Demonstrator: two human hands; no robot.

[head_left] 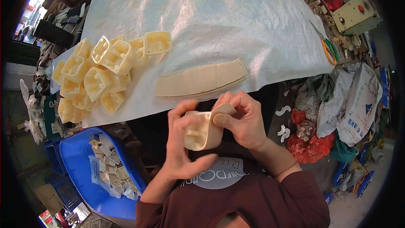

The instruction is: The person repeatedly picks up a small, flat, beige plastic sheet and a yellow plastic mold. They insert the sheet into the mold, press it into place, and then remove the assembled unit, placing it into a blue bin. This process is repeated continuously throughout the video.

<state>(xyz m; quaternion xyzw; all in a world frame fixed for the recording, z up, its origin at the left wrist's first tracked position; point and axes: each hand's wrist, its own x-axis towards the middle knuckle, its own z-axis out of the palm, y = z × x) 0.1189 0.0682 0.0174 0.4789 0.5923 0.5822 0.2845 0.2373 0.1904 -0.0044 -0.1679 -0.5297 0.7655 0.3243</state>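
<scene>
My left hand [179, 143] holds a cream plastic block [195, 133] in front of my chest. My right hand [242, 120] presses a tan flat strip [217, 128] around the block's side, thumb on the strip. On the white sheet-covered table [219, 17] just beyond my hands lies a row of overlapping tan strips [201, 79]. A pile of several cream plastic blocks [101, 74] sits at the table's left edge.
A blue bin [82, 164] with pale scraps stands at the lower left. Orange-handled scissors [328, 48] lie at the table's right edge near a beige box with a red button [354, 14]. Bags, a red mesh sack [310, 145] and clutter fill the right floor.
</scene>
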